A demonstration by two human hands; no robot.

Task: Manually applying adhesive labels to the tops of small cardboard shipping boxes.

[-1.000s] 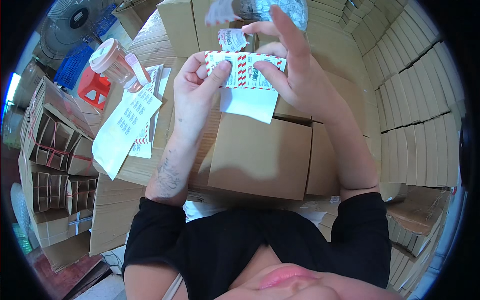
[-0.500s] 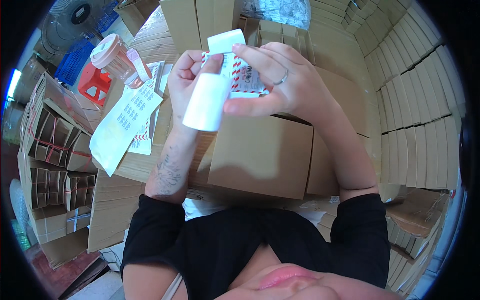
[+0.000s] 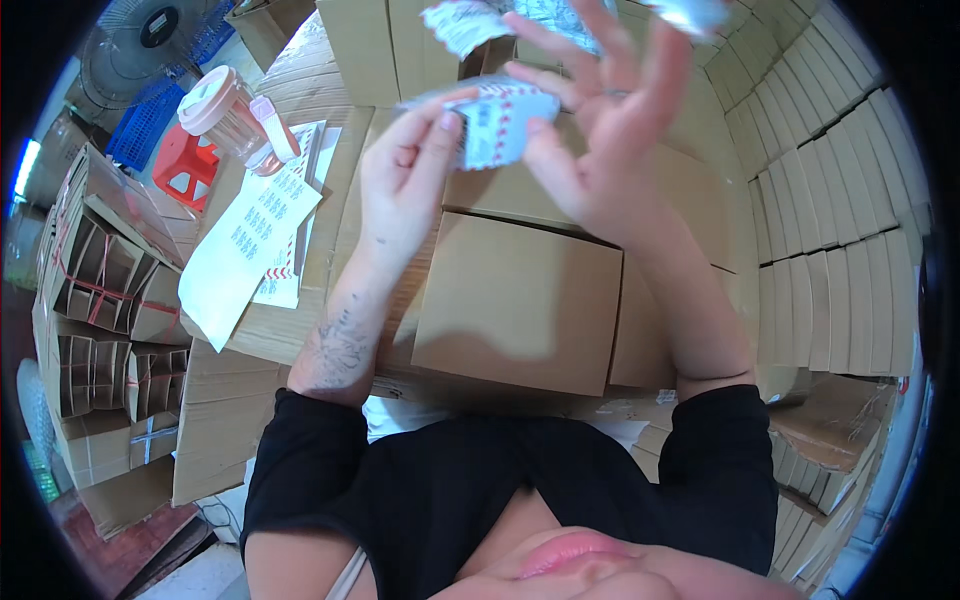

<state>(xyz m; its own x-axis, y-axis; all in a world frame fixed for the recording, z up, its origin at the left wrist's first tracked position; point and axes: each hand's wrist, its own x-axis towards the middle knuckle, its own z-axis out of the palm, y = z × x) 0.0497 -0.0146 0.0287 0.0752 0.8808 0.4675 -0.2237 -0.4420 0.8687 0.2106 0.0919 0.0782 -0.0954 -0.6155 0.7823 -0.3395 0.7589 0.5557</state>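
My left hand (image 3: 408,180) pinches a small white card (image 3: 492,125) with red stripes along its edge and dark print, held above the cardboard boxes. My right hand (image 3: 610,140) is raised beside it, fingers spread. Its thumb and forefinger are at the card's right edge; whether they grip it cannot be made out. Beyond the hands is a crumpled whitish piece (image 3: 465,27), too blurred to name. A pale, shiny thing (image 3: 690,14) shows near my right fingertips, smeared by motion. Below the hands sits a closed brown box (image 3: 517,300).
On the table's left lie a printed white sheet (image 3: 245,250) and striped cards (image 3: 283,283), with a pink-lidded cup (image 3: 228,115) behind. A red stool (image 3: 186,165) and a fan (image 3: 150,35) stand farther left. Stacked flattened cartons (image 3: 835,200) line the right side.
The curled white pieces no longer show over the card. My right hand has risen and spread its fingers. My left hand has shifted slightly right with the card.
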